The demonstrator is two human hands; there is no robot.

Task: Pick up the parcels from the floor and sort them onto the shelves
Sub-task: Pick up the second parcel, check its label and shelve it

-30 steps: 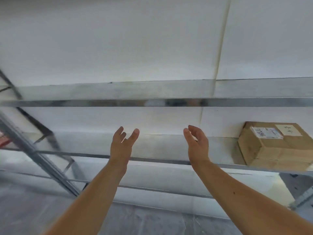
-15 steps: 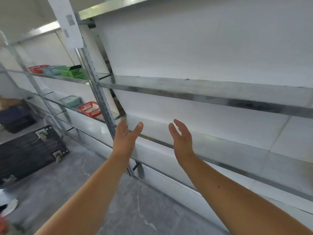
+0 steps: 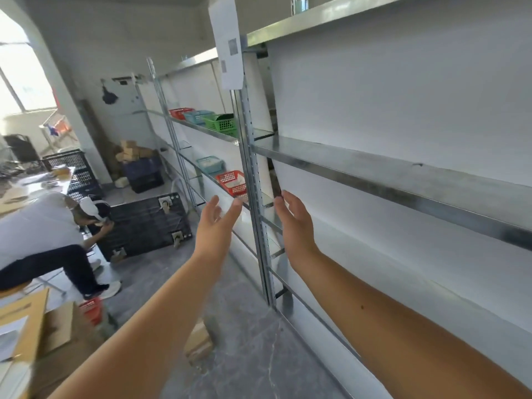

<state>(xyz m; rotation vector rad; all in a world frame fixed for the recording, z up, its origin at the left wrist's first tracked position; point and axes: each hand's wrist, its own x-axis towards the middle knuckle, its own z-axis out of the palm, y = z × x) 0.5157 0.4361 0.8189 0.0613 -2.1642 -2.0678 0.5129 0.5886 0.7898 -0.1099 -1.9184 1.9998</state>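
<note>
My left hand [image 3: 216, 226] and my right hand [image 3: 293, 223] are stretched out in front of me, palms facing each other, fingers apart, holding nothing. Between them stands the metal upright [image 3: 253, 180] of the shelving. A bare metal shelf [image 3: 388, 174] runs along the wall to the right of my right hand. A small cardboard parcel [image 3: 198, 339] lies on the grey floor, partly hidden behind my left forearm. More cardboard boxes [image 3: 54, 329] sit at the lower left.
A person in a white shirt [image 3: 37, 234] crouches at the left beside a black wheeled crate [image 3: 144, 223]. Coloured baskets [image 3: 220, 125] and a red basket [image 3: 233, 182] sit on the shelves further along. Boxes are piled on a dark crate [image 3: 141, 168] in the far corner.
My view has swung left from the shelf with the brown parcel to the aisle; that parcel is out of view. Both hands stay raised and empty.
</note>
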